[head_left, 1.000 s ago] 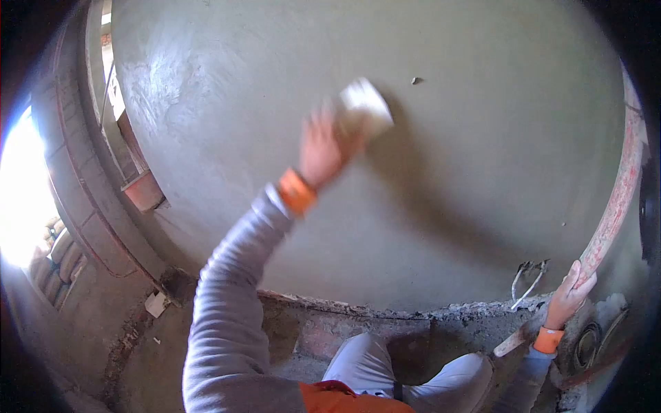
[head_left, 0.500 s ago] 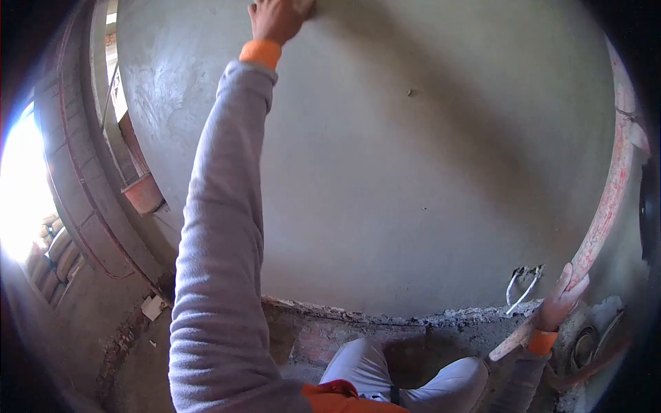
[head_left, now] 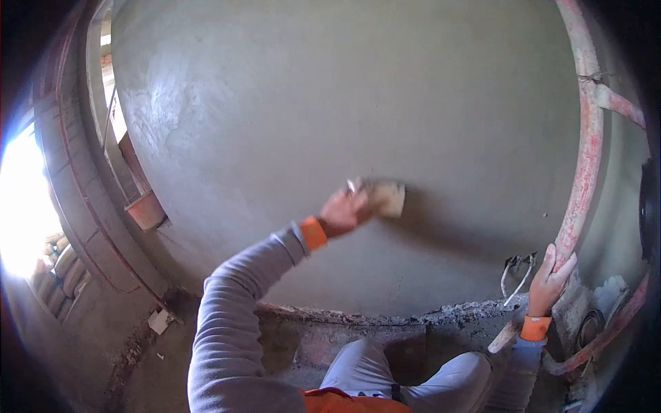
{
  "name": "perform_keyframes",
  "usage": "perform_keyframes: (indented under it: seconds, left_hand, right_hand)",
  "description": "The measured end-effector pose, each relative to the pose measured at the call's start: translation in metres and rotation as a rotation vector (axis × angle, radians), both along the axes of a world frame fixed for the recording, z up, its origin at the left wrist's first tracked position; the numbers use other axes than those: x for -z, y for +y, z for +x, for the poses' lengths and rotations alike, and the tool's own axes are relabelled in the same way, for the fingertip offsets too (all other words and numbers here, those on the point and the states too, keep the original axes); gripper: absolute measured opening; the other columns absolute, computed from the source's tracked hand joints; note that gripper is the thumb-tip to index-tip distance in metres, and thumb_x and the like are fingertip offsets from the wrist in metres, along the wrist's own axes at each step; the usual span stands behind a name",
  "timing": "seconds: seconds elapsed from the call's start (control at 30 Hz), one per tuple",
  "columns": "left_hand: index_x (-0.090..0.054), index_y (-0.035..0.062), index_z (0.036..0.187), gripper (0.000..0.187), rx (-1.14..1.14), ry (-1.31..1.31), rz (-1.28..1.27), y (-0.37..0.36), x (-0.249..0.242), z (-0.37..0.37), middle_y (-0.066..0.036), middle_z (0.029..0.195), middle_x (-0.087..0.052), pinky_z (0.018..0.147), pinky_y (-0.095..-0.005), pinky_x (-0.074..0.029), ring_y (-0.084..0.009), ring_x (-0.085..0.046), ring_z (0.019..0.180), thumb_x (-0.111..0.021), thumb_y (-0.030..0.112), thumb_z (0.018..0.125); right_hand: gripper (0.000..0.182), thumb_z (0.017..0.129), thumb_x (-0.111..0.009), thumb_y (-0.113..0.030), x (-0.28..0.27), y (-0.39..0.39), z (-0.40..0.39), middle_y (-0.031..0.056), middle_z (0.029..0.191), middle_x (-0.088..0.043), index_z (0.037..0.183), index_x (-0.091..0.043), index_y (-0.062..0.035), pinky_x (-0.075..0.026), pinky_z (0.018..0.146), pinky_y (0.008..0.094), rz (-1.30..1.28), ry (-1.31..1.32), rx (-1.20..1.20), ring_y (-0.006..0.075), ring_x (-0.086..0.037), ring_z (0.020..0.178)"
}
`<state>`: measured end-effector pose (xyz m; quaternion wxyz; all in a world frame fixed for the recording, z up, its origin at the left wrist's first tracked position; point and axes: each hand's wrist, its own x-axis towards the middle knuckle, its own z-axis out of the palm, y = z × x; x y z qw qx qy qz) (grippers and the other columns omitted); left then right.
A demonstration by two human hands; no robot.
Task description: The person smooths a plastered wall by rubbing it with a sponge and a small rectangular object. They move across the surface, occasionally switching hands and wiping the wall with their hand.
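My left hand (head_left: 346, 210) is closed around a pale rectangular block (head_left: 391, 199), held against the grey plastered wall (head_left: 289, 117). Motion smears the fingers and block, and I cannot tell exactly what kind of tool it is. A dark shadow trails from it down to the right. My right hand (head_left: 546, 289) grips the lower part of a red pole (head_left: 585, 144) caked with pale mortar, thumb on the left side and fingers round the right. Beside this hand, two white cables (head_left: 515, 286) stick out of a rough hole in the wall.
A short red bar (head_left: 620, 107) branches off the pole at the upper right. Broken plaster runs along the wall's foot (head_left: 358, 319). On the left are an orange-red bucket (head_left: 146, 210), stacked sacks (head_left: 63, 272) by a bright opening, and a white fragment (head_left: 160, 321) on the floor.
My left hand has swept down and to the right from the top of the view, its elbow now bent. My right hand still holds the pole, and the view has shifted slightly.
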<state>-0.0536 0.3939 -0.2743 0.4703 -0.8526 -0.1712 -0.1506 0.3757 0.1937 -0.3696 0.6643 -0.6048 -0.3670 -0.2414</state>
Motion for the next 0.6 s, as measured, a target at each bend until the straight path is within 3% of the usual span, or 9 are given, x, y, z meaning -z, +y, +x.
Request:
perform_keyframes:
  seconds: [0.03, 0.07, 0.1, 0.2, 0.3, 0.37, 0.47, 0.5, 0.6]
  left_hand:
    - [-0.045, 0.0248, 0.141, 0.050, -0.085, -0.234, -0.301, -0.005, -0.055, 0.014, -0.015, 0.131, -0.048, 0.092, -0.0468, -0.044, -0.0385, -0.047, 0.120, -0.054, 0.035, 0.092]
    - [-0.045, 0.0251, 0.141, 0.053, 0.006, -0.191, 0.229, 0.002, -0.099, 0.017, -0.016, 0.128, -0.049, 0.086, -0.0465, -0.044, -0.0372, -0.049, 0.114, -0.055, 0.038, 0.091]
    - [-0.046, 0.0265, 0.141, 0.053, -0.043, -0.206, 0.471, 0.009, -0.151, 0.022, -0.018, 0.123, -0.050, 0.084, -0.0466, -0.045, -0.0375, -0.050, 0.109, -0.056, 0.040, 0.091]
    - [-0.049, 0.0337, 0.137, 0.049, -0.097, -0.294, 0.726, 0.032, -0.295, 0.029, -0.021, 0.122, -0.049, 0.084, -0.0463, -0.045, -0.0374, -0.051, 0.105, -0.056, 0.043, 0.089]
    - [-0.054, 0.0112, 0.129, 0.042, -0.137, -0.722, 0.416, 0.000, -0.346, 0.046, -0.022, 0.113, -0.054, 0.090, -0.0510, -0.040, -0.0401, -0.050, 0.100, -0.045, 0.034, 0.096]
    - [-0.047, 0.0276, 0.139, 0.049, -0.134, -0.741, 0.514, 0.037, -0.332, 0.036, -0.019, 0.125, -0.049, 0.092, -0.0524, -0.041, -0.0388, -0.048, 0.110, -0.052, 0.045, 0.092]
    - [-0.050, 0.0227, 0.136, 0.051, -0.188, -0.434, 0.652, 0.034, -0.189, 0.054, -0.022, 0.127, -0.049, 0.096, -0.0524, -0.041, -0.0441, -0.049, 0.113, -0.056, 0.044, 0.090]
    - [-0.048, 0.0198, 0.138, 0.053, 0.015, -0.506, 0.215, 0.055, -0.120, 0.050, -0.025, 0.133, -0.044, 0.100, -0.0550, -0.039, -0.0470, -0.045, 0.120, -0.057, 0.040, 0.090]
    - [-0.044, 0.0126, 0.140, 0.052, -0.084, -0.161, 0.023, -0.009, 0.044, 0.041, -0.025, 0.130, -0.046, 0.087, -0.0485, -0.052, -0.0447, -0.050, 0.117, -0.055, 0.025, 0.091]
  right_hand:
    - [0.045, 0.095, -0.058, -0.028, -0.002, -0.001, -0.001, 0.0299, 0.100, -0.058, 0.121, -0.044, 0.0058, -0.046, 0.076, 0.0463, 0.008, 0.003, -0.009, 0.0455, -0.060, 0.092]
    - [0.045, 0.095, -0.059, -0.028, -0.003, -0.002, -0.002, 0.0302, 0.100, -0.058, 0.121, -0.044, 0.0059, -0.046, 0.076, 0.0466, 0.015, 0.006, -0.020, 0.0460, -0.060, 0.092]
    - [0.045, 0.095, -0.059, -0.028, -0.003, -0.002, -0.003, 0.0304, 0.099, -0.058, 0.121, -0.044, 0.0059, -0.046, 0.076, 0.0469, 0.019, 0.005, -0.035, 0.0466, -0.060, 0.092]
    - [0.045, 0.095, -0.059, -0.027, -0.001, -0.001, -0.001, 0.0288, 0.099, -0.058, 0.121, -0.044, 0.0058, -0.046, 0.076, 0.0458, 0.014, 0.047, -0.084, 0.0446, -0.060, 0.090]
    - [0.045, 0.095, -0.058, -0.027, -0.004, -0.004, -0.002, 0.0274, 0.098, -0.057, 0.122, -0.043, 0.0062, -0.046, 0.078, 0.0442, -0.007, 0.095, -0.142, 0.0416, -0.060, 0.089]
    - [0.045, 0.095, -0.058, -0.026, -0.006, -0.004, -0.003, 0.0269, 0.098, -0.056, 0.122, -0.043, 0.0067, -0.046, 0.080, 0.0432, 0.019, 0.081, -0.133, 0.0395, -0.059, 0.090]
    - [0.043, 0.096, -0.056, -0.029, -0.001, -0.001, -0.001, 0.0282, 0.105, -0.058, 0.121, -0.046, 0.0048, -0.045, 0.081, 0.0437, 0.006, 0.030, -0.061, 0.0415, -0.059, 0.096]
    - [0.044, 0.096, -0.058, -0.029, 0.000, -0.001, -0.002, 0.0286, 0.102, -0.058, 0.121, -0.045, 0.0051, -0.046, 0.079, 0.0443, 0.013, 0.019, -0.047, 0.0428, -0.059, 0.094]
    - [0.047, 0.094, -0.060, -0.029, -0.002, -0.004, -0.004, 0.0295, 0.097, -0.058, 0.121, -0.044, 0.0055, -0.046, 0.074, 0.0459, 0.016, -0.009, -0.023, 0.0454, -0.059, 0.088]
